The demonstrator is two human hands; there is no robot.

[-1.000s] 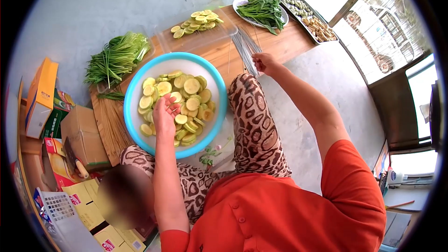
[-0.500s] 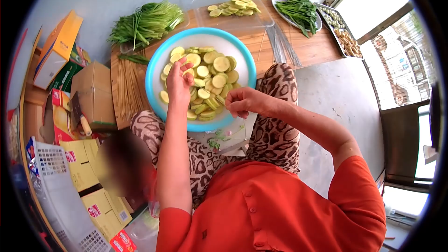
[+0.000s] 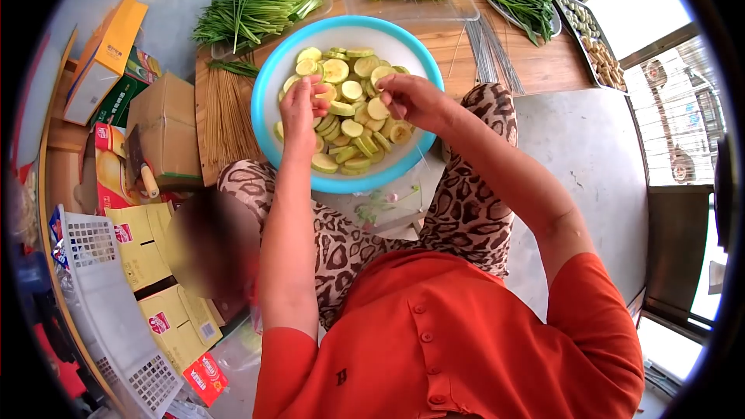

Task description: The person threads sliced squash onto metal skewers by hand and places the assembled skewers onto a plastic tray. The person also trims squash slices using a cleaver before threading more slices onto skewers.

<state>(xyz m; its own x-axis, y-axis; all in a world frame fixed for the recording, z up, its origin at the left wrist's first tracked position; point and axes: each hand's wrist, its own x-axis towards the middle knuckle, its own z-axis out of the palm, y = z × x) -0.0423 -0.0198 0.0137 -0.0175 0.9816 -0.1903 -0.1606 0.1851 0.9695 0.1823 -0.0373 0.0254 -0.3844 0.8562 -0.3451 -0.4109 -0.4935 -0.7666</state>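
Two-handed now: hovers with left hand [image 3: 297,114] and right hand [image 3: 415,101] apart, cannot tell whether gripping anything, over zucchini slices [image 3: 336,71] in blue-rimmed basin [image 3: 365,185]; puts both within reach of slices, right in from metal skewers [image 3: 487,54].

Basin [image 3: 259,105]: smooth plastic with a slight sheen. Vegetable slices [image 3: 377,109]: smooth cut faces, firm-looking skin. Table [image 3: 543,66]: wood, visible grain, smooth top. Skewers [image 3: 487,54]: bare metal, dull shine. Sticks [image 3: 220,128]: apparently wood, matt. Tray [image 3: 379,9]: clear, glossy plastic. Carton [image 3: 172,136]: plain brown cardboard, matt. Basket [image 3: 128,318]: white plastic, perforated. Knife handle [image 3: 149,181]: apparently wood, smooth. Shirt [image 3: 372,318]: matt red cloth, lightly creased. Trousers [image 3: 466,194]: soft-looking printed cloth.
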